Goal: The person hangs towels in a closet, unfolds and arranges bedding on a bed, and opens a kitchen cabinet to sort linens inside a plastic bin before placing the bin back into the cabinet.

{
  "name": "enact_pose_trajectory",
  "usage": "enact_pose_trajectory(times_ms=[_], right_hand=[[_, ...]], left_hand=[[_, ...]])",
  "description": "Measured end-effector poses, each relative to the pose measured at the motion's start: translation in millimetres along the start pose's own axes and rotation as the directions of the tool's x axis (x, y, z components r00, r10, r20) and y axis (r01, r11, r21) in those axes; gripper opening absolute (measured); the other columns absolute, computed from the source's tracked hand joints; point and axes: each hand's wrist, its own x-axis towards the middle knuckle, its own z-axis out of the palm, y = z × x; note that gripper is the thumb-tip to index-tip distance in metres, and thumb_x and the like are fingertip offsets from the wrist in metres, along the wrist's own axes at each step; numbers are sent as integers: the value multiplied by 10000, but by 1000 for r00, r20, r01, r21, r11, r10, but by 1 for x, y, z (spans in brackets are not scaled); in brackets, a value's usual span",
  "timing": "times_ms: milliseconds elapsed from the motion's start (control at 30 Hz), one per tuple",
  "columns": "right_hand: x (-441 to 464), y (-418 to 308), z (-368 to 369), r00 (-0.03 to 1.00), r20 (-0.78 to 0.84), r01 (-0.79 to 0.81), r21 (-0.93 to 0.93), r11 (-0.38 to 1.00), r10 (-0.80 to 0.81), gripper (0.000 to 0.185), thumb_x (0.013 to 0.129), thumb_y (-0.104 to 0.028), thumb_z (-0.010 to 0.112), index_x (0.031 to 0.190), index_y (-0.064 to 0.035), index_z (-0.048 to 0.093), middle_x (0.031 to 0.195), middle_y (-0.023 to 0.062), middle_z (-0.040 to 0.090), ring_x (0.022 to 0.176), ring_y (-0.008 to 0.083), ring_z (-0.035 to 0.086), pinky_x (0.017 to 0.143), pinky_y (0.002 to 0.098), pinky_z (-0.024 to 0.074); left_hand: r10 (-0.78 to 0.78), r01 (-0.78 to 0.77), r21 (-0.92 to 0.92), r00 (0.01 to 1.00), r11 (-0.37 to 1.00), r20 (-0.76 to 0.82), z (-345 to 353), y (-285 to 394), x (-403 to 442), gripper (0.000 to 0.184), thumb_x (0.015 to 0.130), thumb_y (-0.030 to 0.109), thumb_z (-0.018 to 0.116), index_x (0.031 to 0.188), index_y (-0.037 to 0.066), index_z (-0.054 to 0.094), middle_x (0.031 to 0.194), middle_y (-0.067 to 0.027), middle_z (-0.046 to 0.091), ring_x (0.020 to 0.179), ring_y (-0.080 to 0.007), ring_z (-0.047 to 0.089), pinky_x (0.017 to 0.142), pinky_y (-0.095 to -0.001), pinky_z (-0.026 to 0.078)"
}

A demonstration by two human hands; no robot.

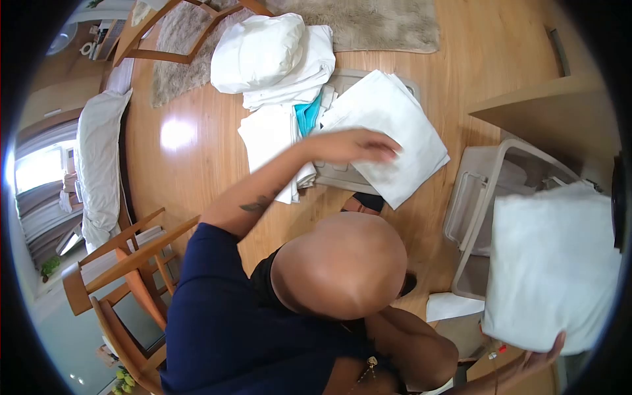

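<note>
My left hand [365, 146] is over the near left part of a flat folded white cloth [401, 125], its fingers stretched and slightly blurred; whether it touches the cloth is unclear. My right hand [543, 355], at the lower right, grips the bottom edge of a thick folded white cloth [553, 263], which hides part of a translucent plastic bin [464, 217]. Left of the flat cloth lie more folded white cloths [270, 141] and a turquoise cloth [307, 117]. Behind them rests a bulky white bundle [263, 52]. A grey plastic lid [336, 174] shows beneath the cloths.
My bent knee [339, 263] is in the middle foreground. Wooden chairs [125, 283] stand at left, with a bed with white bedding [102, 164] beyond. A shaggy rug [388, 26] lies at the back. A wooden panel [546, 108] juts in at right.
</note>
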Motion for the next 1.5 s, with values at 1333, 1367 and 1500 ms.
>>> enact_pose_trajectory(times_ms=[1333,1367,1500], right_hand=[[-170,9,426,-170,930,672,351,652,-326,487,773,-274,627,1169,-24,496,1167,119,510,1092,203,465,940,330,341],[-157,10,406,-175,954,716,293,634,-244,416,785,-235,611,1128,-17,524,1112,115,540,1044,194,497,910,320,366],[-99,39,335,-8,999,754,-25,657,48,265,797,-94,567,1044,2,573,946,94,609,883,159,572,805,281,430]], left_hand=[[-144,-959,1,-44,285,-989,-71,-38,-87,718,736,468,450,1299,49,295,1281,-154,394,1160,-309,411,955,-432,368],[-92,-965,10,-35,260,-995,-87,-50,-90,680,751,463,425,1287,57,318,1283,-150,391,1168,-304,404,953,-434,370],[-349,-914,-177,42,365,-936,-154,-115,-87,616,791,494,411,1231,63,403,1200,-117,468,1095,-281,451,944,-439,356]])
